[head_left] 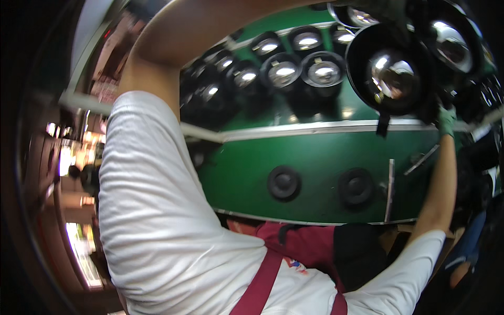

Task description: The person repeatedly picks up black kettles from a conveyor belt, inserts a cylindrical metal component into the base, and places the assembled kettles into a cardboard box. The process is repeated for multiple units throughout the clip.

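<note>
A large black round housing with a shiny mirror-like bowl (pixel 391 79) is tilted toward me at the upper right. My left arm reaches across the top of the view. My left hand (pixel 387 11), dark and blurred, grips this housing's upper rim. My right hand (pixel 446 119), in a pale green glove, is closed at the housing's lower right edge; its fingertips are partly hidden. Just right of it is another black housing with a shiny bowl (pixel 450 46). Below, two flat black round pieces, one on the left (pixel 284 182) and one on the right (pixel 356 186), lie on the green worktop.
Several similar housings (pixel 321 71) stand in rows on the green surface (pixel 244 113) beyond a pale metal rail (pixel 304 129). A thin metal strip (pixel 390 190) lies near the front edge, with a rod (pixel 421 160) nearby. Another person's arm (pixel 460 274) shows at the lower right.
</note>
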A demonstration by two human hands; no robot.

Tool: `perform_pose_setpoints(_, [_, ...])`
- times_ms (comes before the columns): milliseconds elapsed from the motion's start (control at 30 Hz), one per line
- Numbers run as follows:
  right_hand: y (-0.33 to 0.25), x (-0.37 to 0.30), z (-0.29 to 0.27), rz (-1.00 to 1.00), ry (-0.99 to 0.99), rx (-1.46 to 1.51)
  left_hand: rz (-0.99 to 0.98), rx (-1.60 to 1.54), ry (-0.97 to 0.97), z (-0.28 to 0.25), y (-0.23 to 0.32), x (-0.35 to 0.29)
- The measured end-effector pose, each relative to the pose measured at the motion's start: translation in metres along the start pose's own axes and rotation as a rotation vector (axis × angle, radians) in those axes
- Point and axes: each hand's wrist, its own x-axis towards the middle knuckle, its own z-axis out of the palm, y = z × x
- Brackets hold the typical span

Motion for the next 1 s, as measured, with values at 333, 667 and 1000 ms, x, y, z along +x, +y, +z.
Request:
perform_pose_setpoints(333, [-0.07, -0.179, -0.067, -0.299, 0.024, -0.073, -0.22, 0.063, 0.12, 0.025, 0.159, -0.239])
perform_pose_setpoints(667, [-0.165, -0.448, -0.03, 0.234, -0.237, 0.3, -0.582, -0.168, -0.273, 0.159, 0.189, -0.444])
perform_pose_setpoints(1000, [-0.123, -0.497, -0.028, -0.03, -0.46, -0.106, -0.495, 0.314, -0.481, 0.222, 0.181, -0.573])
